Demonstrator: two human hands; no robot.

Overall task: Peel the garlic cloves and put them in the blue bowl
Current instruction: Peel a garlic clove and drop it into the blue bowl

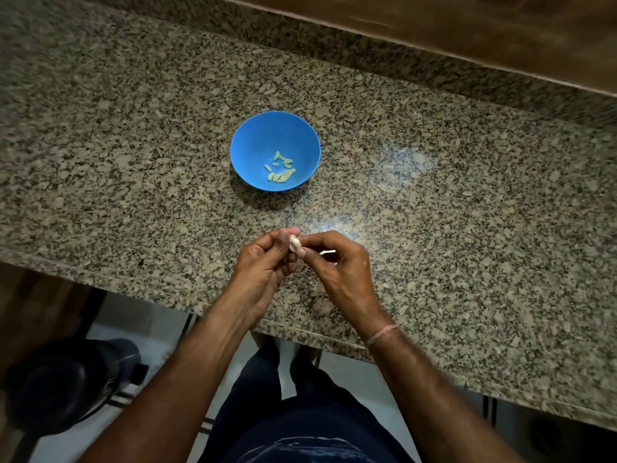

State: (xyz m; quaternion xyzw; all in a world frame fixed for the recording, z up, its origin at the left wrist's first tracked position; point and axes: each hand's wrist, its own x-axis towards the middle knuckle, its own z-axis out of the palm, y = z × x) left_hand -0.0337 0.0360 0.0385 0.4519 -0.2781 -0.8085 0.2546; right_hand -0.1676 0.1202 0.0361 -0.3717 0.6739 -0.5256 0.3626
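A blue bowl (253, 138) stands on the granite counter, with several peeled garlic cloves (279, 169) lying at its bottom. Nearer the counter's front edge, my left hand (263, 265) and my right hand (340, 265) meet over a pale garlic clove (295, 243). Fingertips of both hands pinch that clove from either side. A thin white strip of garlic skin (328, 252) sticks out by my right hand's fingers. The clove's lower part is hidden behind my fingers.
The speckled granite counter (467, 195) runs wide to left and right, with a raised granite ledge and brown wood (500, 31) behind it. Below the counter's front edge, a dark round container (70, 379) stands on the floor at left.
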